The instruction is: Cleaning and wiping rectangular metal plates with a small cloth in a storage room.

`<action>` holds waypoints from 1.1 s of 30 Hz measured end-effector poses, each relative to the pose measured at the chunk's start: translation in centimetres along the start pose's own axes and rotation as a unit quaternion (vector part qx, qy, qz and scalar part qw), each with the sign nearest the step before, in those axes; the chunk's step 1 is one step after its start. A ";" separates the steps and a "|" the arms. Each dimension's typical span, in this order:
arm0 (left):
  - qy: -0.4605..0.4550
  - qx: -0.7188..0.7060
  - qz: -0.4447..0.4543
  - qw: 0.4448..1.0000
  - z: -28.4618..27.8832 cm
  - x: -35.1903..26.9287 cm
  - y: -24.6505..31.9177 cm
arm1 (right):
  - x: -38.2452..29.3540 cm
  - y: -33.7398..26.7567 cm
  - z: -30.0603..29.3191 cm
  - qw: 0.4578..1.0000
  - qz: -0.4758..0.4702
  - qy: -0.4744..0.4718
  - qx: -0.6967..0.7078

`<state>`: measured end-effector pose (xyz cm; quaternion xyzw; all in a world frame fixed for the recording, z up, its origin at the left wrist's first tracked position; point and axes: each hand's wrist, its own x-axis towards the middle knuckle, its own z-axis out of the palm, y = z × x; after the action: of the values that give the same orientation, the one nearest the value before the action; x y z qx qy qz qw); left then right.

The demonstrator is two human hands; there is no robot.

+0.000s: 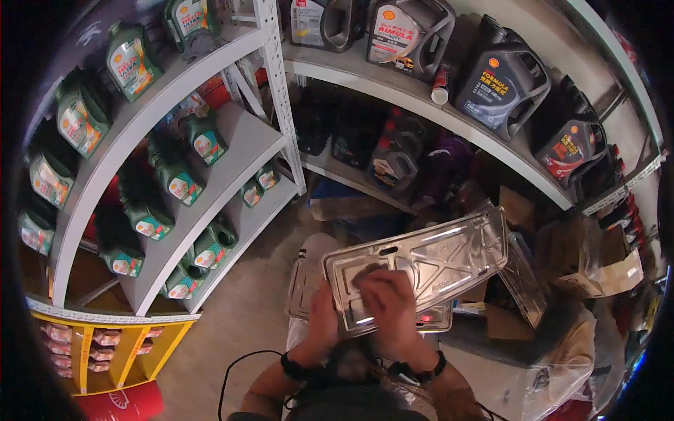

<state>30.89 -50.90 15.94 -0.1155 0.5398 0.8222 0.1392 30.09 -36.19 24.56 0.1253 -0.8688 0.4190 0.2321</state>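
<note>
A shiny stamped metal tray or license-plate-like frame [453, 258] lies tilted in front of me, its right end higher in the picture. At its left edge is my left hand [322, 318], closed on the rim. My right hand [388, 305] is over the panel's left part, its bent fingers against a small dark brownish piece [368, 273] that looks like a pad or cloth. Under the panel, a second similar metal piece [303, 289] shows at the left. Another framed panel [524, 284] leans at the right.
Shelves of Shell oil bottles [129, 63] curve along the left, and larger oil jugs [403, 37] stand on a shelf ahead. Opened cardboard boxes [595, 263] and clear plastic wrap [558, 379] are at the right. A black cable [227, 368] runs over the floor.
</note>
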 end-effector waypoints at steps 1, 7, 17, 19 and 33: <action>0.013 0.025 -0.021 0.999 -0.2 0.0 -0.2 | 0.4 0.5 -0.7 0.999 0.036 0.010 -0.038; 0.051 0.180 0.013 0.982 1.6 -0.8 -0.4 | 2.0 0.4 0.6 0.996 0.019 0.067 -0.050; 0.053 0.428 0.165 0.887 1.0 -1.0 -0.6 | 1.9 -0.7 1.5 1.000 0.001 0.018 -0.017; 0.051 0.276 0.091 0.955 1.6 -1.6 -0.7 | 2.1 -0.1 1.2 0.998 -0.015 0.028 -0.046; 0.000 0.348 0.105 0.932 0.9 -1.8 -0.7 | 1.4 0.1 1.1 0.996 -0.009 -0.016 -0.082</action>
<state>32.83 -49.99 16.29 -0.0029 0.8009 0.5929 0.0837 28.49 -37.02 24.65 0.1206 -0.9028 0.3418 0.2316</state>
